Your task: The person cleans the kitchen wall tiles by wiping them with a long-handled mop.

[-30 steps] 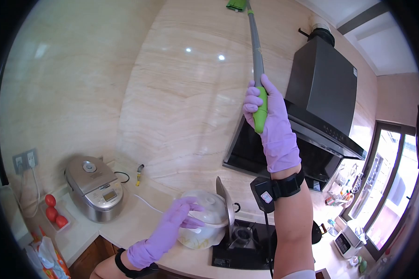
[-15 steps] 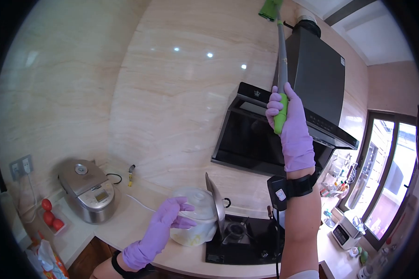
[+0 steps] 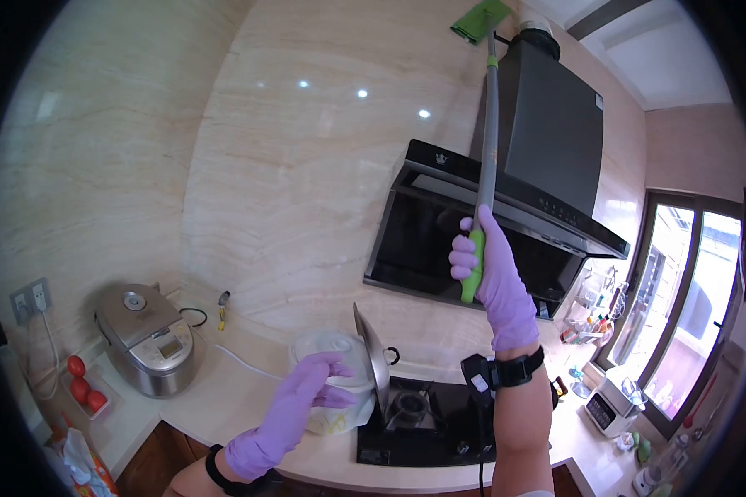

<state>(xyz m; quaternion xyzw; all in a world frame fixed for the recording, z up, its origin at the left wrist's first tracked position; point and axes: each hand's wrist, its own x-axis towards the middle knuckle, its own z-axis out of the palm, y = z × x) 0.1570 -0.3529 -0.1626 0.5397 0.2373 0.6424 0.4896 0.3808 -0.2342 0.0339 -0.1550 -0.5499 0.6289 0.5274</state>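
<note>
Mop (image 3: 491, 132), head view, held aloft in front of the wall (image 3: 282, 190), its green pad (image 3: 479, 21) high beside the duct (image 3: 535, 39) of the hood (image 3: 553, 128); whether the pad touches the wall cannot be told. The right hand (image 3: 501, 286) has its fingers wrapped around the green grip (image 3: 473, 269) at the pole's lower end, thumb along the pole. The left hand (image 3: 307, 388), fingers loosely extended and slightly parted, grips nothing and overlaps the bowl (image 3: 333, 421) in view; contact is unclear. On the counter (image 3: 215, 406), the bowl stands left of the stove (image 3: 464, 427), back from the front edge, with a lid (image 3: 375, 356) on edge between the two. The cooker (image 3: 145, 344) sits towards the rear corner; three tomatoes (image 3: 79, 388) lie to its left.
</note>
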